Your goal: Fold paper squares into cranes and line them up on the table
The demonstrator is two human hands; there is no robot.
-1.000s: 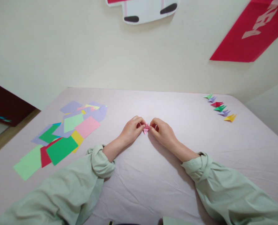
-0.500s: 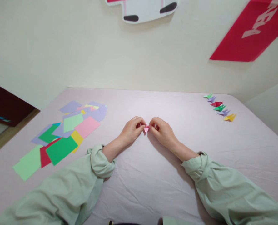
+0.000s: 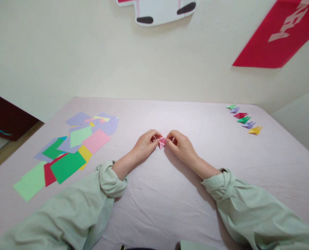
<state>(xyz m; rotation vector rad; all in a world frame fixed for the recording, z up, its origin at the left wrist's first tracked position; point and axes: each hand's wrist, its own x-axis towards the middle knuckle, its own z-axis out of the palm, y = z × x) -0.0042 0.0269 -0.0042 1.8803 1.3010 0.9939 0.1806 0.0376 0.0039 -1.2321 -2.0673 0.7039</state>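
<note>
A small folded pink paper (image 3: 162,143) is held just above or on the table, between my two hands. My left hand (image 3: 147,141) pinches its left side with thumb and forefinger. On the other side, my right hand (image 3: 180,145) grips the right edge in the same kind of pinch. The paper's lower part narrows to a point towards me, and folds show on its upper part. The fingertips cover its side edges.
Loose coloured paper sheets (image 3: 68,166) overlap at the left of the cloth-covered table (image 3: 154,208). Several small folded paper figures (image 3: 244,119) stand in a slanting row at the far right. A wall (image 3: 144,62) rises behind the table.
The pink paper's upper part has opened out and shows more of its folded faces. Both hands stay in nearly the same place.
</note>
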